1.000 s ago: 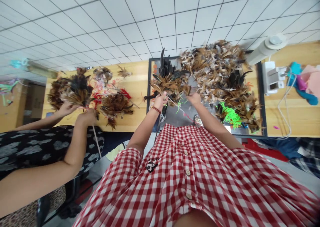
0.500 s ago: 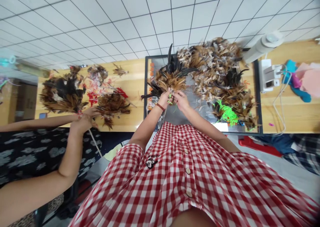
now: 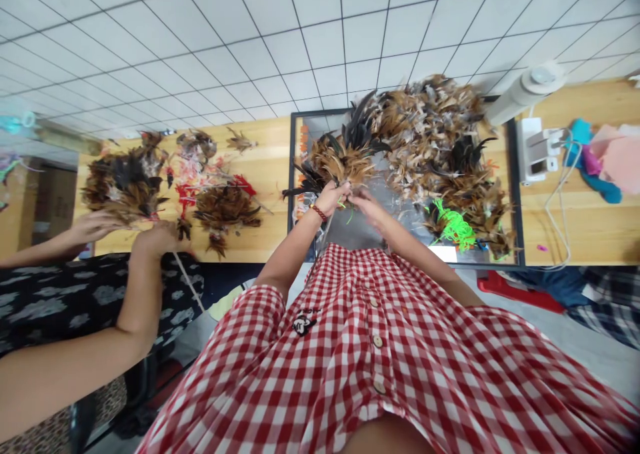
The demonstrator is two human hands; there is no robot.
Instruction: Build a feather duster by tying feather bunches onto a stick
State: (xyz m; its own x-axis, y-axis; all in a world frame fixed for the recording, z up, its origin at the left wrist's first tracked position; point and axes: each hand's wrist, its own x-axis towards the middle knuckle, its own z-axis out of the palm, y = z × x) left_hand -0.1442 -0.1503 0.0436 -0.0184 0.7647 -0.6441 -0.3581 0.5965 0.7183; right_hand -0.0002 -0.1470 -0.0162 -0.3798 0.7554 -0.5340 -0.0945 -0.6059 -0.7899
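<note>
My left hand (image 3: 331, 199), with a beaded bracelet on the wrist, is closed round the base of a bunch of brown and black feathers (image 3: 345, 159). The feathers fan out away from me, and a thin pale stick runs down from below the hand. Bright green string (image 3: 349, 212) shows at the base between my hands. Close beside it, my right hand (image 3: 367, 205) has its fingers drawn together at the feather base. What those fingertips pinch is too small and blurred to make out.
A black-edged mat (image 3: 357, 237) lies under my hands. Loose feathers (image 3: 425, 134) are heaped to the right, near a green string bundle (image 3: 457, 226). A white bottle (image 3: 525, 94) and a power strip (image 3: 537, 151) stand further right. At left, a co-worker's hands (image 3: 155, 237) work on another feather bunch (image 3: 125, 184).
My left hand has turned a little and the feather bunch's black tips lean further right. My right hand has shifted slightly right and down. The co-worker's hands have moved apart.
</note>
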